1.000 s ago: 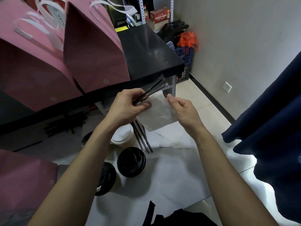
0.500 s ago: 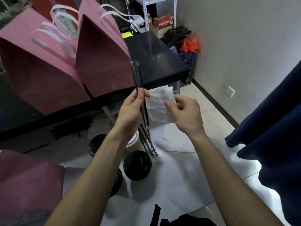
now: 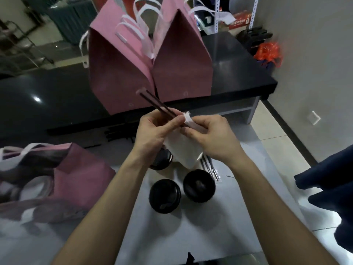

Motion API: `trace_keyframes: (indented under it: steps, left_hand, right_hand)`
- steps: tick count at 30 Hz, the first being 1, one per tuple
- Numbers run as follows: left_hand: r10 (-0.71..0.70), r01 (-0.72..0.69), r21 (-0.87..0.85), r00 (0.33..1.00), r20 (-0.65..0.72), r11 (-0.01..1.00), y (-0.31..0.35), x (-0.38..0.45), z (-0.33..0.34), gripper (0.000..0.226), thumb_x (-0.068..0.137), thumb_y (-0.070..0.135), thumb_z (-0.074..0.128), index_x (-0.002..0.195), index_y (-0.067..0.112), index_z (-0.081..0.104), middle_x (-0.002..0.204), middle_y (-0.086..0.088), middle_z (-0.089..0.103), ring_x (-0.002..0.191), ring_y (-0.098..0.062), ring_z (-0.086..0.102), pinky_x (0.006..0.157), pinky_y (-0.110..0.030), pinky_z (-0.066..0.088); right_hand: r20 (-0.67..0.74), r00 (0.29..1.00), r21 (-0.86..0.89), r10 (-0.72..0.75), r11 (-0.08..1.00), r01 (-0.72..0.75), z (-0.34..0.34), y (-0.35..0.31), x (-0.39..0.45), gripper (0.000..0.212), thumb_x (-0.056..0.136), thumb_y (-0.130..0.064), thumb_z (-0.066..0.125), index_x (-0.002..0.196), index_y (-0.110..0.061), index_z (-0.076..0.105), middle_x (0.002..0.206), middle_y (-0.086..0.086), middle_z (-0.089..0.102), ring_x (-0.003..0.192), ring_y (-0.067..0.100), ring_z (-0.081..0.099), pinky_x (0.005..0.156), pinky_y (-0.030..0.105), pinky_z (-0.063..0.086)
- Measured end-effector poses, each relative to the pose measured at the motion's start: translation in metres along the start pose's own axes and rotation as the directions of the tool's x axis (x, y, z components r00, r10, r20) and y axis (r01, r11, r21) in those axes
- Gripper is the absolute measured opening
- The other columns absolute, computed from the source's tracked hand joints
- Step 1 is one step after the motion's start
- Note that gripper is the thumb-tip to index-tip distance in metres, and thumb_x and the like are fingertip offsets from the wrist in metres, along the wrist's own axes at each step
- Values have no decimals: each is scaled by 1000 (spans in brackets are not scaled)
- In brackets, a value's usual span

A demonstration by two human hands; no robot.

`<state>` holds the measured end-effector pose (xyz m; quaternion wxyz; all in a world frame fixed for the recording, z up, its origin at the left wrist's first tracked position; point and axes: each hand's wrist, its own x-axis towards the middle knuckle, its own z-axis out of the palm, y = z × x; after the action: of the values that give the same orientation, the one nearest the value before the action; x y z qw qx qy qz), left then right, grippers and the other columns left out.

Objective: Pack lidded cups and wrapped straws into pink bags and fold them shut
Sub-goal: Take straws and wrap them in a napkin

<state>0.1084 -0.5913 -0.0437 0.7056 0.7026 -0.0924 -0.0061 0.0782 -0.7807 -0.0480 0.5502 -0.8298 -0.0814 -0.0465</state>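
Note:
My left hand (image 3: 155,131) pinches a bundle of dark wrapped straws (image 3: 156,106) that point up and to the left. My right hand (image 3: 212,137) holds a white napkin (image 3: 183,152) and folds its top edge around the straws' lower part. Below the hands, cups with black lids (image 3: 165,196) (image 3: 199,185) stand on a white surface, and a third cup (image 3: 161,159) is half hidden behind my left wrist. More wrapped straws (image 3: 211,168) lie beside them. Two folded pink bags (image 3: 118,73) (image 3: 183,66) stand on the black table. Another pink bag (image 3: 63,180) lies open at the left.
The black table (image 3: 238,73) runs across the back, with a metal shelf rack (image 3: 217,14) and an orange plastic bag (image 3: 268,52) behind it. A dark blue cloth (image 3: 328,190) hangs at the right. A wall socket (image 3: 314,117) sits low on the grey wall.
The view has swung left. My left hand tilted the straws from upright to leaning left, and my right hand brought the napkin against them and began wrapping it round.

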Motion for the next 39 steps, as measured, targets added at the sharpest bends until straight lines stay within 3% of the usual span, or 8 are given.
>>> trace_keyframes:
  steps: [6,12,18,22,25,30,34,39]
  left_hand:
    - [64,-62,86,998,-18,994,33,-25,-84,31,84,29,89,113,22,82,94,-2,75,91,-13,69,85,-27,57]
    - [209,-169,422,977,-50,891,82,-73,-237,15,103,31,74,117,29,76,105,8,79,96,-9,76,85,-19,58]
    - [62,-37,756,998,-5,653,88,-131,-394,5,98,34,75,101,39,76,98,15,76,99,-4,73,89,-36,61]
    - [-125,77,915,992,-30,395,66,-139,-438,15,86,51,86,99,48,79,138,20,55,148,-6,21,126,-49,17]
    - [-183,-83,975,976,122,206,47,-132,-449,63,77,70,84,134,48,68,161,23,45,161,-3,-8,125,-59,-25]
    - [-190,-172,971,960,203,169,22,-133,-458,140,51,106,57,170,44,16,182,11,7,159,-12,-39,119,-64,-34]
    - [-178,-212,955,952,250,208,14,-136,-461,153,49,106,60,173,38,1,183,8,-7,155,-11,-45,119,-62,-35]
    - [-165,-232,949,949,269,214,15,-139,-465,151,52,108,55,174,34,4,183,4,-5,156,-13,-45,122,-66,-29]
  right_hand:
    - [-8,991,-56,-130,990,130,66,-44,10,20,99,-31,79,95,-11,82,81,8,76,83,28,72,72,50,55]
    - [-153,957,52,-245,965,255,145,-111,22,6,96,-23,82,93,-27,83,81,-14,72,76,-4,62,68,24,48]
    - [-60,937,277,-343,897,346,251,-176,23,15,96,-17,82,103,-30,82,97,-5,73,89,6,69,76,27,55]
    - [62,944,425,-325,864,269,304,-191,12,20,95,-17,82,113,-26,82,108,0,80,104,20,77,90,40,62]
    - [126,958,251,-258,942,221,325,-181,4,21,95,-17,84,110,-32,81,108,-8,79,108,15,75,92,35,61]
    - [380,923,-475,65,869,135,327,-173,3,22,94,-30,83,114,-40,81,102,-31,73,104,-3,70,81,16,53]
    - [418,886,-716,201,673,185,343,-187,5,29,92,-19,71,111,-39,81,105,-12,75,91,13,69,76,36,62]
    - [502,840,-699,205,668,255,373,-193,0,34,84,-11,74,108,-35,79,95,-11,73,85,14,68,71,39,62]
